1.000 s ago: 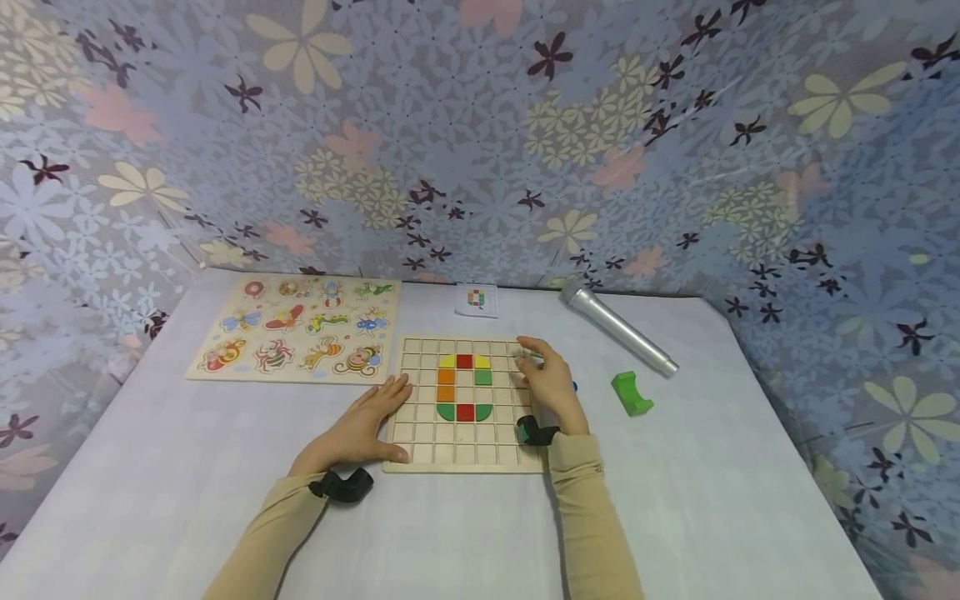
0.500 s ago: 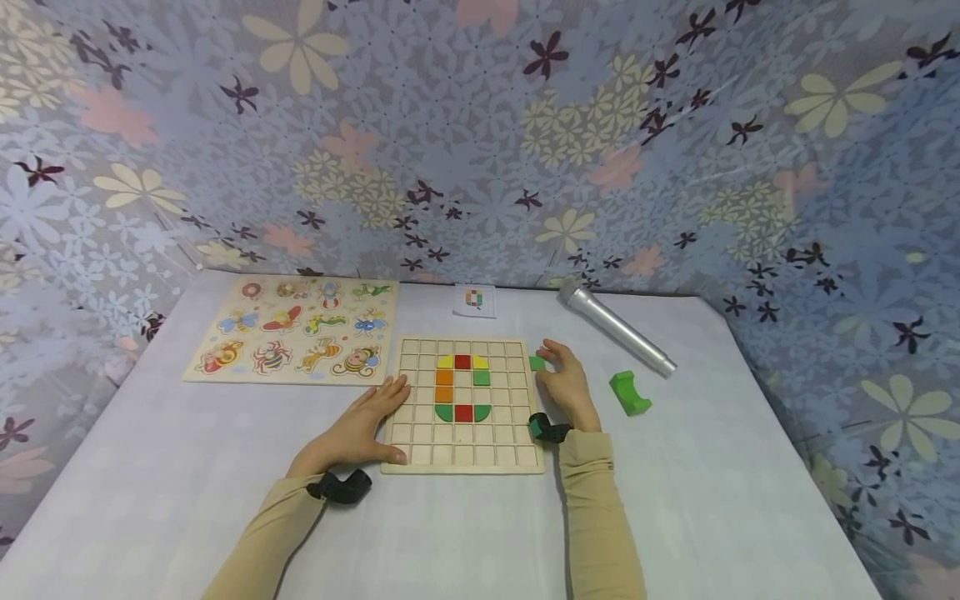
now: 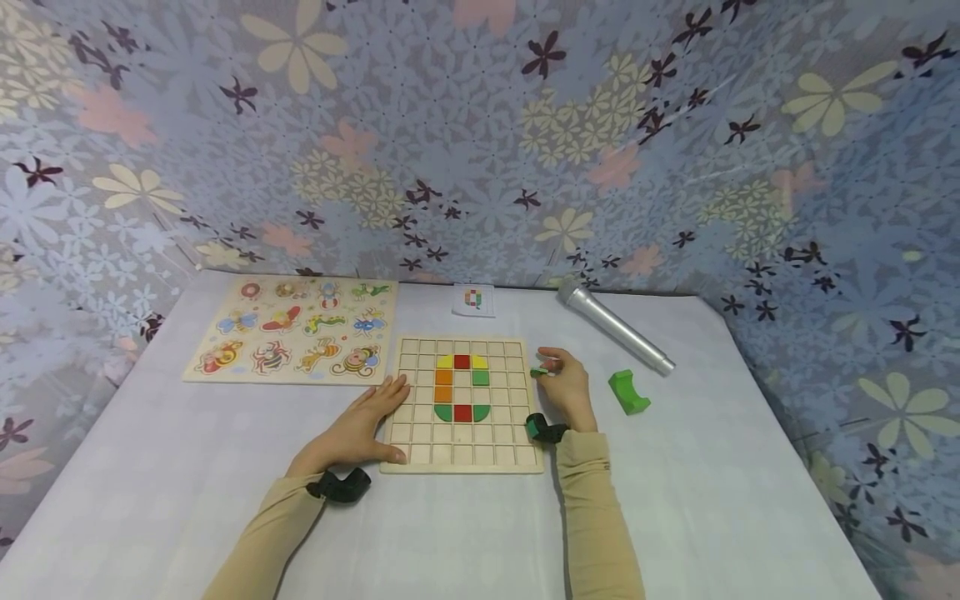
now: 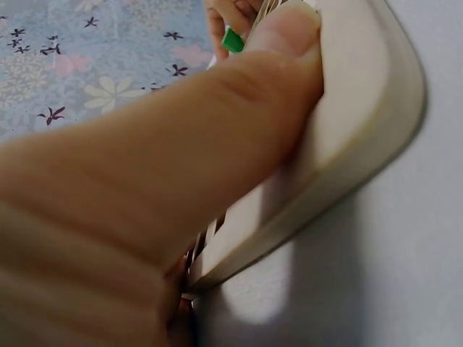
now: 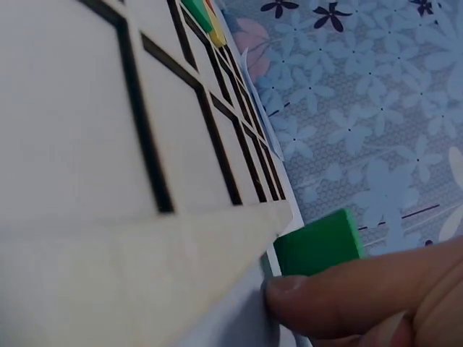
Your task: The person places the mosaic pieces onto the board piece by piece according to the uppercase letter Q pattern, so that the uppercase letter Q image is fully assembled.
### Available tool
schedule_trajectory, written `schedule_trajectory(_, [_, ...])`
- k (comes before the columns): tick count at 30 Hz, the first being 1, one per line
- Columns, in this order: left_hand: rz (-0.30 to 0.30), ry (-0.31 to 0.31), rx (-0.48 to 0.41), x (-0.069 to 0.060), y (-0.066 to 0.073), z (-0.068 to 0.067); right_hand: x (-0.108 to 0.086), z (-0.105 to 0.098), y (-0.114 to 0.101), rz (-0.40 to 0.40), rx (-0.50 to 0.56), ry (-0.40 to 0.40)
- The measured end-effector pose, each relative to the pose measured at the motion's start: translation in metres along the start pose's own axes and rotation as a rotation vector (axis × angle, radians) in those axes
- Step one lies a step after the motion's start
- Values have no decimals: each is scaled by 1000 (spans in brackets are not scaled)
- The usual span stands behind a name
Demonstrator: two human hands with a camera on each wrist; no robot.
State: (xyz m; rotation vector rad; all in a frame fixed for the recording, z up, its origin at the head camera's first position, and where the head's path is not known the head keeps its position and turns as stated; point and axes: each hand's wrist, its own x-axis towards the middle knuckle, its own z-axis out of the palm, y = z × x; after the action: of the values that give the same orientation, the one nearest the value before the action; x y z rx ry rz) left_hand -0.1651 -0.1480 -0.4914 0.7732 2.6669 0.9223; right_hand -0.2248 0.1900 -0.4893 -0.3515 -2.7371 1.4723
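My left hand (image 3: 367, 425) lies on the left edge of a wooden grid board (image 3: 420, 454), fingers spread and thumb on the frame. In the left wrist view, that thumb (image 4: 246, 94) presses the board's rim. Just past the board's right edge, my right hand (image 3: 567, 390) pinches a green tile (image 3: 538, 372). The right wrist view shows this tile (image 5: 318, 244) standing tilted at the thumb tip. Red tiles (image 3: 462, 413), orange tiles (image 3: 444, 378), yellow corner pieces (image 3: 446, 362) and green pieces (image 3: 481, 378) form a ring in the grid.
A small pattern card (image 3: 473, 301) lies behind the board. To the left is an insect picture puzzle (image 3: 300, 379). A silver microphone (image 3: 618, 327) and a green curved block (image 3: 628, 392) lie on the right, on a white-covered table (image 3: 465, 533).
My right hand has moved right, off the board's right edge, carrying the green tile. The tile showed its flat face half a second ago and is now tilted. My left hand stays put.
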Motion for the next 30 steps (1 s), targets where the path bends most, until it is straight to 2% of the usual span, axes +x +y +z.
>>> schedule_trajectory(5, [4, 2, 9, 0, 1, 1, -4, -1, -1, -1, -38, 14])
schedule_trajectory(12, [-8, -10, 17, 2, 3, 2, -9, -5, -6, -5, 4, 134])
schedule_trajectory(14, [-9, -10, 16, 2, 3, 2, -10, -6, -7, 0, 42, 145])
schedule_trajectory(17, [-12, -7, 14, 2, 4, 1, -10, -6, -8, 23, 112, 91])
schedule_trajectory(21, [-14, -1, 23, 1, 3, 0, -11, 1, -11, 68, 193, -75])
schedule_trajectory(24, [-4, 4, 30, 1, 3, -1, -15, 8, -15, 60, 199, -186])
schedule_trajectory(27, [5, 9, 22, 0, 3, -1, -20, 15, -19, 20, 167, -223])
schedule_trajectory(30, [4, 8, 23, -2, 2, -1, -23, 22, -22, -19, 129, -219])
